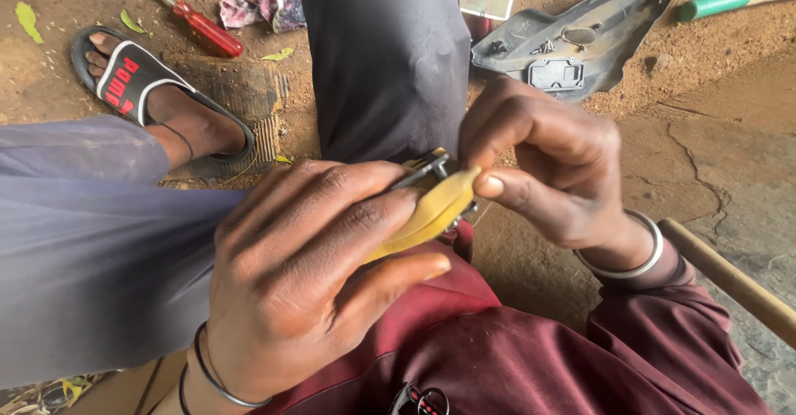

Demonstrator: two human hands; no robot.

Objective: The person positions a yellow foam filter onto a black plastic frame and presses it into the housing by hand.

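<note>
My left hand (307, 266) is wrapped around a curved yellow piece (431, 209) with a small dark metal part (427, 169) at its top end. My right hand (551, 166) pinches the yellow piece's tip between thumb and fingers. Both hands are raised over my lap, above grey trousers and a dark red sleeve. A metal bangle sits on my right wrist, thin black bands on my left. Most of the metal part is hidden by my fingers.
A red-handled screwdriver (195, 24) and a crumpled rag (257, 4) lie on the dirt floor at top left. A grey plastic panel (580, 38) lies at top right beside a green-handled broom (721, 2). My sandalled foot (141, 83) rests left. A wooden stick (734, 281) lies right.
</note>
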